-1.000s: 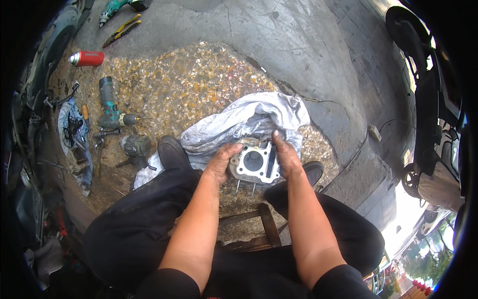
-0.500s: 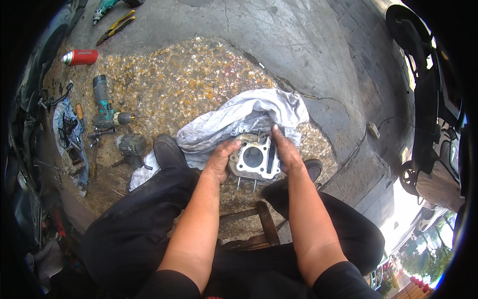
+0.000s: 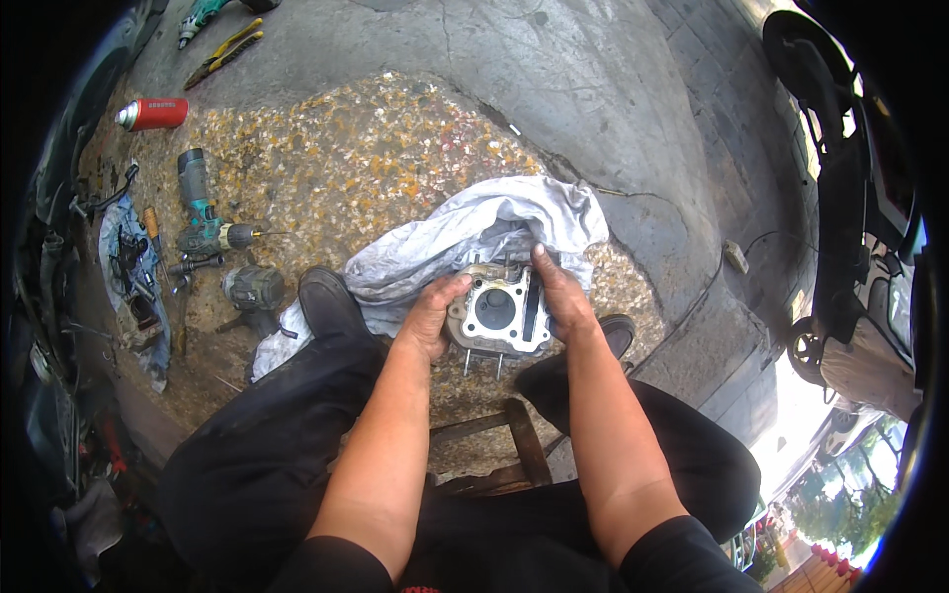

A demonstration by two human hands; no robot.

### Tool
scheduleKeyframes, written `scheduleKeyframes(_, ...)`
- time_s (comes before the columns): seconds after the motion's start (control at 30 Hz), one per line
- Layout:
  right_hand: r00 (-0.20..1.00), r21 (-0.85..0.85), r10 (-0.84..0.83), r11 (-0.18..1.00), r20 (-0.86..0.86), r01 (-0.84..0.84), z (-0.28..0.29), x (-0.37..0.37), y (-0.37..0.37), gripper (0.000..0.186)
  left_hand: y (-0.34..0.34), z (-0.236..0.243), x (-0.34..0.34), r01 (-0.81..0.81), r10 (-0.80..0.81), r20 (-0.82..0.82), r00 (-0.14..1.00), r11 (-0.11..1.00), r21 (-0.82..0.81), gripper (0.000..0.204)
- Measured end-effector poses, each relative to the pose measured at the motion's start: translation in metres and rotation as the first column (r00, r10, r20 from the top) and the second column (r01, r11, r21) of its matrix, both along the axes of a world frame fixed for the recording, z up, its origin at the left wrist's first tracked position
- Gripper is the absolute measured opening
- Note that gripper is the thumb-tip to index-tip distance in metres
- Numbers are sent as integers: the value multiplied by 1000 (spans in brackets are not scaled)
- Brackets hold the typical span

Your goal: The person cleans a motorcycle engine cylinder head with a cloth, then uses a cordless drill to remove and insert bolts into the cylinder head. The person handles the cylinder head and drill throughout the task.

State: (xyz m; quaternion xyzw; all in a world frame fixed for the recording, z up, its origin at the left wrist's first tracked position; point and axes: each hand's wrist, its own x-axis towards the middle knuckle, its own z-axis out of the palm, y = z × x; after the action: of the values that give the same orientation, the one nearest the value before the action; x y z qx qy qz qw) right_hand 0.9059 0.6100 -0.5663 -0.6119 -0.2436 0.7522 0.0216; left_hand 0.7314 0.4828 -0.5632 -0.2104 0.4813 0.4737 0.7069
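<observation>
A metal engine cylinder is held between my two hands above the ground, its flat, bright gasket face turned up. It shows a round bore in the middle and a long slot along its right side, and thin studs stick out past its near and far edges. My left hand grips its left side, thumb on the upper left corner. My right hand is closed on the right side, thumb stretched along the far corner. Just beyond lies a crumpled whitish cloth, partly hidden by the cylinder and hands.
On the left lie a cordless drill, a second power tool, a screwdriver and a blue cloth bearing small parts. A red spray can and yellow-handled pliers lie farther off. A wooden frame stands between my legs.
The whole view has shifted slightly, so everything sits a little farther left. Both hands keep their hold on the cylinder, with hardly any movement against the cloth.
</observation>
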Motion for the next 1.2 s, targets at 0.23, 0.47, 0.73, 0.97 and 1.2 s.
scheduleKeyframes(0.23, 964, 112, 104, 985, 245, -134, 31, -13, 9, 79, 2, -1, 0, -35, 35, 21, 999, 999, 15, 49)
scheduleKeyframes(0.47, 499, 582, 516, 1, 696, -813, 57, -66, -15, 68, -12, -19, 9, -4, 9, -133, 991, 999, 39, 44)
scheduleKeyframes(0.73, 164, 310, 719, -75, 675, -948, 65, -91, -8, 62, -3, -17, 11, 18, -21, -78, 997, 999, -47, 66)
scheduleKeyframes(0.97, 254, 373, 663, -41, 704, -927, 62, -94, -9, 55, -14, -47, 30, -42, -23, -317, 948, 980, -194, 52)
scheduleKeyframes(1.2, 136, 247, 734, -46, 666, -968, 73, -100, 2, 59, 21, 13, 33, 62, -541, -517, 663, 729, -682, 63)
